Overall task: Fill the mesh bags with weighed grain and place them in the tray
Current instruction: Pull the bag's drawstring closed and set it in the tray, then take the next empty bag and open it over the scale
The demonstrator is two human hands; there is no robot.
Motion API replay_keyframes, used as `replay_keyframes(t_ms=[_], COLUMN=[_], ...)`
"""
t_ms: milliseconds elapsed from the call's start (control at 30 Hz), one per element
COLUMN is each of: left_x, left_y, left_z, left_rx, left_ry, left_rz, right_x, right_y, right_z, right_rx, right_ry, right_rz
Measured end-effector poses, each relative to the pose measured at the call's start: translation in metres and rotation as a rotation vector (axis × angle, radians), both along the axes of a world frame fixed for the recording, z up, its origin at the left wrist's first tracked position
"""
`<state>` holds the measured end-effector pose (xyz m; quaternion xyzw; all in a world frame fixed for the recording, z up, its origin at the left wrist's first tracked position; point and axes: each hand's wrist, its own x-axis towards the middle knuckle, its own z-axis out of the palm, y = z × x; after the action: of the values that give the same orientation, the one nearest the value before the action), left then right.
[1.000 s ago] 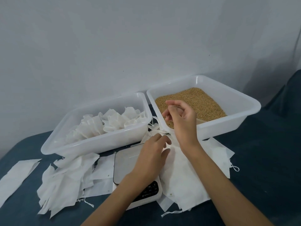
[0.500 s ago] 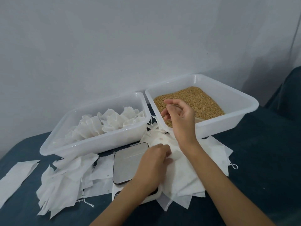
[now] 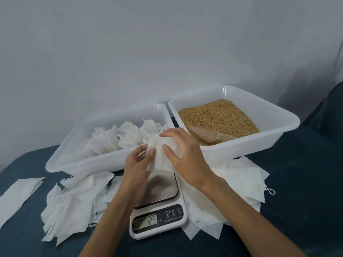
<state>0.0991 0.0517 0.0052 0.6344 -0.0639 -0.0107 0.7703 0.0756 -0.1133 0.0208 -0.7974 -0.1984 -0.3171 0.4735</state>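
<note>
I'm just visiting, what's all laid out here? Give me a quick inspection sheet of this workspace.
Surface: dark blue cloth.
Job's things: mesh bag held above the scale, display reading 25; grain tray with a scoop lying in the grain; left tray holding filled bags.
Clutter: empty bags piled at left and right of the scale.
Hands: left hand and right hand both grip the bag.
Cables: nothing seen.
Surroundings: plain pale wall.

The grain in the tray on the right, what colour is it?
Golden brown. The loose grain in the white plastic tray shows best in the head view.
</note>
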Motion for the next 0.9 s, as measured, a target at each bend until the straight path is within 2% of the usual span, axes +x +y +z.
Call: replay_keyframes(t_ms=[100, 167, 233, 300, 467, 567, 700, 767, 833, 900], left_x=[0.001, 0.002, 0.004, 0.006, 0.003, 0.001, 0.001, 0.001, 0.001, 0.003], left_y=[0.015, 0.021, 0.026, 0.027, 0.024, 0.023, 0.022, 0.021, 0.023, 0.027], left_z=[-0.005, -0.006, -0.005, -0.004, -0.007, -0.007, -0.013, -0.014, -0.014, -0.016], left_rx=[-0.229, -0.308, -0.333, -0.348, -0.329, -0.276, 0.082, 0.173, 0.229, 0.268], left_ry=[0.061, 0.065, 0.052, 0.041, 0.05, 0.051, -0.106, -0.133, -0.142, -0.161], left_rz=[-0.041, -0.061, -0.07, -0.07, -0.06, 0.026, 0.248, 0.302, 0.369, 0.446], right_x=[0.001, 0.002, 0.003, 0.005, 0.002, 0.001, 0.001, 0.0, -0.002, -0.005], right_y=[0.003, 0.004, 0.004, 0.001, -0.005, -0.005, -0.004, -0.003, -0.003, -0.005], right_z=[-0.007, -0.008, -0.005, -0.004, -0.002, 0.0, 0.003, 0.003, 0.002, 0.003], right_rx=[-0.032, 0.055, 0.263, 0.417, 0.45, 0.47, 0.505, 0.479, 0.335, 0.089], right_ry=[0.179, 0.361, 0.545, 0.627, 0.719, 0.668, 0.542, 0.444, 0.238, -0.035], right_rz=[0.043, 0.09, 0.169, 0.205, 0.39, 0.453, 0.361, 0.272, 0.08, -0.149])
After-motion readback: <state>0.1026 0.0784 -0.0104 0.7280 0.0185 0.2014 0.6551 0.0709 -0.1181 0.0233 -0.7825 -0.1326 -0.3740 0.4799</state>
